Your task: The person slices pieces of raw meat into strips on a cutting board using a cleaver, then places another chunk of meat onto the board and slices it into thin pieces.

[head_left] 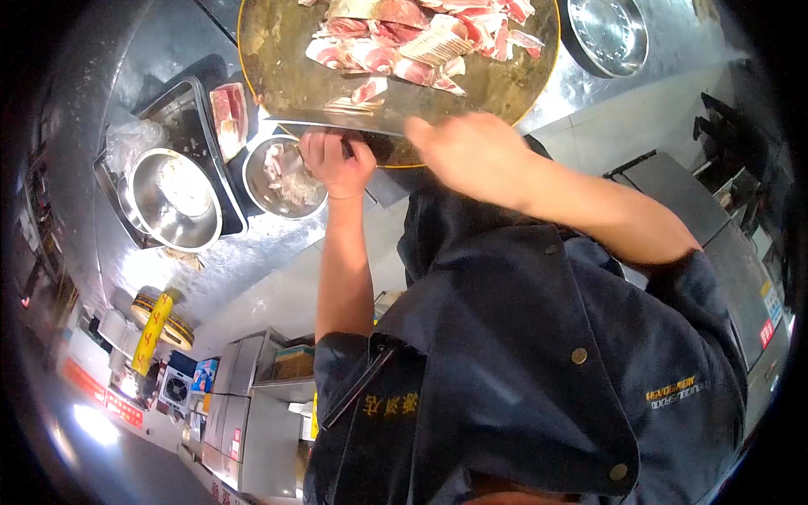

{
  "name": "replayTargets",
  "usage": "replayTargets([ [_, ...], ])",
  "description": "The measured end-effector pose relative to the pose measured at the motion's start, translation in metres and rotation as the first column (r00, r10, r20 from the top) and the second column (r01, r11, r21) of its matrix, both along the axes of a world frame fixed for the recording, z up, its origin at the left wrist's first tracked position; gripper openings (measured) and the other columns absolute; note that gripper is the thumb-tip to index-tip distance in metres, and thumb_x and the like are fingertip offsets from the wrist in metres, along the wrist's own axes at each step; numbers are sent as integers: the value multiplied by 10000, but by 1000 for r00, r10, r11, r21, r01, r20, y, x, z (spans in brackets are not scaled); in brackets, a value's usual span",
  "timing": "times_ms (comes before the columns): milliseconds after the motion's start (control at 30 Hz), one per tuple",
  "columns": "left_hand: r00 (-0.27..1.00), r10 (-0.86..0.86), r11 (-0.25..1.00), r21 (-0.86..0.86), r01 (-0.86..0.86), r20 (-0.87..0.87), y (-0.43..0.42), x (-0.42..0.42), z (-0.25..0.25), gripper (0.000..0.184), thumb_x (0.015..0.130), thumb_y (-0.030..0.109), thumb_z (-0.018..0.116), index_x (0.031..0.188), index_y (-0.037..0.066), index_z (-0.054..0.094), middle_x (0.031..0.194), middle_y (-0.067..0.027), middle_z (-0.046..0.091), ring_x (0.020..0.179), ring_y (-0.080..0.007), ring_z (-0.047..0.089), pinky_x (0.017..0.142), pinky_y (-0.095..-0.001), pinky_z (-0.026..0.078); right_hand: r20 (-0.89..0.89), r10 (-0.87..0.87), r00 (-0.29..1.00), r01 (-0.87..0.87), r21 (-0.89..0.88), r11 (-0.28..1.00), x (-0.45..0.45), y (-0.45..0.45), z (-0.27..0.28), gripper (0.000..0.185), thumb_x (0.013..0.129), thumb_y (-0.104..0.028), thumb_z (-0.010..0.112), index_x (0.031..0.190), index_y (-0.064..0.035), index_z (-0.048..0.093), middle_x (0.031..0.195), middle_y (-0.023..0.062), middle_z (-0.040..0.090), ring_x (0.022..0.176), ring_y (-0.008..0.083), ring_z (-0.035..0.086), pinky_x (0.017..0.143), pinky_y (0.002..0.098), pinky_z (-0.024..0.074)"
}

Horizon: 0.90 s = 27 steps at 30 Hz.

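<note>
My right hand (pixel 471 160) is wrapped round the handle of a knife (pixel 362 128). Its long blade points left across the near edge of a round chopping board (pixel 278 50). Just below the blade, my left hand (pixel 337 164) has its fingers curled in, and whatever they hold is hidden. Beside that hand is a steel bowl (pixel 251 181) with pale meat scraps (pixel 290 178) in it. Sliced raw meat (pixel 379 55) lies in a pile on the board, with a few small pieces (pixel 358 101) nearer the blade.
A slab of meat (pixel 229 118) rests on the rim of a dark tray (pixel 227 189) at left. That tray carries a shiny steel bowl (pixel 177 202) and a clear plastic bag (pixel 135 143). Right of the board stands another steel bowl (pixel 610 38). Shelving (pixel 269 404) is at lower left.
</note>
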<state>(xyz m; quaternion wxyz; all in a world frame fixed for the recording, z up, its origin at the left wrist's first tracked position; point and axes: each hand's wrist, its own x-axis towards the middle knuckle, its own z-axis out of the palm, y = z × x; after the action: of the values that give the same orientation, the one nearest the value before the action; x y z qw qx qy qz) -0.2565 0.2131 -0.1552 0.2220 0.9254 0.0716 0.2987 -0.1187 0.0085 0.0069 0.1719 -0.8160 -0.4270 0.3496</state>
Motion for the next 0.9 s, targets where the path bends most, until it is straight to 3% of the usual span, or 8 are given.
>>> replayTargets([
  [67, 1000, 1, 1000, 18, -1, -24, 5, -2, -3, 185, 843, 83, 701, 1022, 59, 661, 1066, -131, 682, 1008, -401, 640, 922, -524, 514, 28, -9, 1000, 8, 46, 999, -8, 19, -37, 184, 966, -163, 572, 1094, -32, 552, 786, 214, 719, 749, 421, 750, 631, 527, 595],
  [167, 999, 35, 999, 13, -36, 37, 2, 0, -2, 191, 843, 79, 700, 1028, 58, 656, 1069, -141, 682, 1009, -406, 637, 918, -530, 514, 81, -39, 996, 28, 137, 990, -8, 23, -41, 183, 966, -164, 575, 1094, -36, 555, 762, 191, 723, 708, 418, 743, 628, 506, 599],
  [300, 997, 35, 999, 22, -36, 64, 1, -1, -9, 231, 828, 82, 721, 1052, 50, 674, 1113, -159, 696, 1019, -420, 643, 927, -539, 512, 80, 6, 997, -8, 30, 1000, 1, 5, -5, 177, 961, -166, 582, 1082, -40, 552, 740, 178, 717, 679, 412, 738, 605, 512, 594],
  [333, 996, 54, 998, 16, -55, 69, -2, 3, -3, 293, 810, 74, 703, 1103, 71, 709, 1214, -136, 723, 1078, -373, 660, 962, -497, 514, 62, 32, 998, -31, -27, 999, -1, -4, 7, 173, 958, -164, 584, 1077, -42, 552, 736, 178, 715, 676, 406, 739, 592, 510, 591],
  [433, 999, 53, 998, -32, -53, -3, -2, 1, 3, 294, 804, 70, 681, 1096, 60, 714, 1210, -141, 722, 1061, -379, 665, 956, -497, 510, 114, 30, 993, -26, -44, 999, -2, -22, 19, 167, 951, -154, 587, 1070, -43, 550, 724, 185, 706, 669, 397, 739, 570, 509, 583],
  [633, 999, 39, 999, 1, -39, 18, 6, -2, -4, 152, 827, 88, 697, 969, 51, 654, 1064, -144, 700, 999, -392, 643, 923, -517, 511, 127, 10, 992, -26, 127, 992, -8, 24, -45, 177, 941, -143, 591, 1077, -37, 548, 724, 193, 705, 679, 399, 740, 583, 500, 587],
  [833, 993, 103, 994, -41, -100, 55, -3, -3, -9, 152, 858, 92, 707, 999, 50, 669, 1104, -159, 711, 1052, -402, 654, 980, -522, 514, 36, 35, 999, -35, -10, 999, 4, 3, 5, 201, 943, -145, 590, 1107, -35, 555, 773, 206, 727, 707, 414, 747, 613, 526, 593],
  [900, 995, 89, 994, -61, -86, 38, -2, -6, -8, 316, 890, 186, 777, 1164, 49, 701, 1226, -174, 727, 1159, -435, 658, 1083, -527, 492, 46, 50, 998, -44, -123, 991, 0, -12, 14, 285, 944, -182, 610, 1194, -52, 571, 796, 223, 742, 751, 427, 762, 681, 518, 622],
])
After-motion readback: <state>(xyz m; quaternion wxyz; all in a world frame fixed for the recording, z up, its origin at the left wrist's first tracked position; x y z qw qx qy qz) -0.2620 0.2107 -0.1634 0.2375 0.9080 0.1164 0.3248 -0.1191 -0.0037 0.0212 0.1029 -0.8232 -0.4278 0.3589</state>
